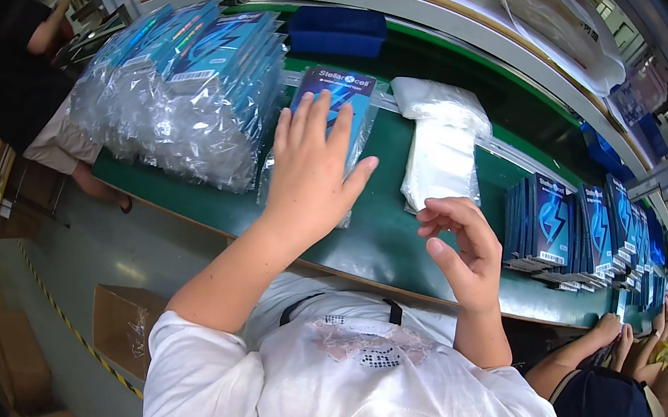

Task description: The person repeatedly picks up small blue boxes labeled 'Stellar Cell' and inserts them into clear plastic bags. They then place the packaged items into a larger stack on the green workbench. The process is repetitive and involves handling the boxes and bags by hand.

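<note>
My left hand (314, 157) lies spread over a flat blue package (346, 83) in a clear plastic bag on the green bench. Its fingers are stretched out and cover the middle of the package. Nearer the bench's front edge, my right hand (470, 246) is raised with curved fingers and the thumb apart, and nothing shows in it. Just beyond that hand is a pile of clear plastic bags (439, 155), with a bunched bag on top at its far end. To the left stands a large stack of bagged blue packages (196, 84), overlapping in rows.
A dark blue bin (337, 31) sits behind the package. Unbagged blue boxes (554, 220) stand in rows on the right. Co-workers' hands (611, 329) are farther along the bench; another person (28, 87) is at the far left. A cardboard box (120, 323) stands on the floor.
</note>
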Action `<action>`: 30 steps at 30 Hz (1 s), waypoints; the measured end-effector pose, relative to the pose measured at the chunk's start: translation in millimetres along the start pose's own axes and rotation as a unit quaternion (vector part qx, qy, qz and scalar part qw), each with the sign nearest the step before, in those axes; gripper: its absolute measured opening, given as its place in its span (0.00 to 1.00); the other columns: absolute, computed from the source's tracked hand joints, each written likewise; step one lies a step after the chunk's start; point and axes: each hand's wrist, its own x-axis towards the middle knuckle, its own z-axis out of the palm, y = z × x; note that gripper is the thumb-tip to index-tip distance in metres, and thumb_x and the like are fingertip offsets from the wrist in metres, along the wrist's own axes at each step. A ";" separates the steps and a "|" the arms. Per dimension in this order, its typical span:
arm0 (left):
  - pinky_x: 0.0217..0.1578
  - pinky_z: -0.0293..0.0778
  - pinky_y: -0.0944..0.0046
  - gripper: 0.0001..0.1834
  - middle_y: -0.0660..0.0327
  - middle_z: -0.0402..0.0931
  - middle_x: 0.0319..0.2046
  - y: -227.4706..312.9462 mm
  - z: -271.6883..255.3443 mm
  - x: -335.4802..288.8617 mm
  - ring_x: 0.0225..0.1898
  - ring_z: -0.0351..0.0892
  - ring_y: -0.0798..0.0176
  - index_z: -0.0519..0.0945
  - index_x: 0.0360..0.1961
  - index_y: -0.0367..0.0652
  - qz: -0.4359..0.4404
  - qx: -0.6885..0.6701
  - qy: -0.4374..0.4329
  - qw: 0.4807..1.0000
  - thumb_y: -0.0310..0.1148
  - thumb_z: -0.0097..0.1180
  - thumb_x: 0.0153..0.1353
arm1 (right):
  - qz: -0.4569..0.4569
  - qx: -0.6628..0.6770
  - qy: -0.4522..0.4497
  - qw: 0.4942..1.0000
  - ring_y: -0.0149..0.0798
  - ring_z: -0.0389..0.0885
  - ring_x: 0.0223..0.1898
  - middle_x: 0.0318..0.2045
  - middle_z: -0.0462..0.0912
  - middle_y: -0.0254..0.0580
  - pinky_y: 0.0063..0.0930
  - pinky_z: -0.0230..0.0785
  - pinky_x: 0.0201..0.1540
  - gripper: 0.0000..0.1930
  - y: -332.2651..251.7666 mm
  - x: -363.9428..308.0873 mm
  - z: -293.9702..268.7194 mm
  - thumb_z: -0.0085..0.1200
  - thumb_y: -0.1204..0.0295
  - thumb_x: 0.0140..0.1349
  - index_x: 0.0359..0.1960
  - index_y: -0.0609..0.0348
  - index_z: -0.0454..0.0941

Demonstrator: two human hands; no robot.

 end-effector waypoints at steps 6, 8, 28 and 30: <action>0.62 0.56 0.52 0.29 0.42 0.64 0.57 -13.3 -41.1 -0.8 0.62 0.61 0.43 0.67 0.57 0.31 -0.021 -0.104 0.137 0.985 0.42 0.54 0.62 | 0.024 0.016 0.000 1.000 0.36 0.77 0.37 0.39 0.77 0.48 0.26 0.70 0.41 0.17 -1.4 3.5 15.0 0.54 0.81 0.53 0.47 0.70 0.75; 0.57 0.63 0.56 0.21 0.45 0.71 0.50 -37.0 -61.5 -21.1 0.54 0.69 0.46 0.71 0.53 0.32 -0.014 -0.185 0.208 0.960 0.35 0.52 0.63 | 0.044 0.020 -0.001 0.999 0.38 0.78 0.39 0.39 0.76 0.48 0.28 0.73 0.42 0.15 5.7 -0.4 16.5 0.53 0.80 0.56 0.46 0.71 0.75; 0.69 0.36 0.44 0.60 0.51 0.57 0.64 -396.9 -22.6 -73.1 0.68 0.51 0.54 0.54 0.67 0.42 -0.467 0.035 0.076 0.880 0.53 0.70 0.33 | 0.188 -0.175 0.087 0.962 0.28 0.77 0.26 0.28 0.80 0.39 0.19 0.69 0.30 0.09 40.7 -17.8 32.9 0.50 0.75 0.64 0.41 0.68 0.77; 0.68 0.38 0.43 0.55 0.52 0.62 0.61 -398.5 -17.5 -72.2 0.66 0.57 0.54 0.60 0.63 0.42 -0.454 0.036 0.106 0.884 0.51 0.70 0.32 | 0.194 -0.182 0.083 0.960 0.27 0.76 0.26 0.28 0.80 0.39 0.19 0.68 0.30 0.09 40.2 -19.6 33.5 0.50 0.75 0.64 0.41 0.68 0.77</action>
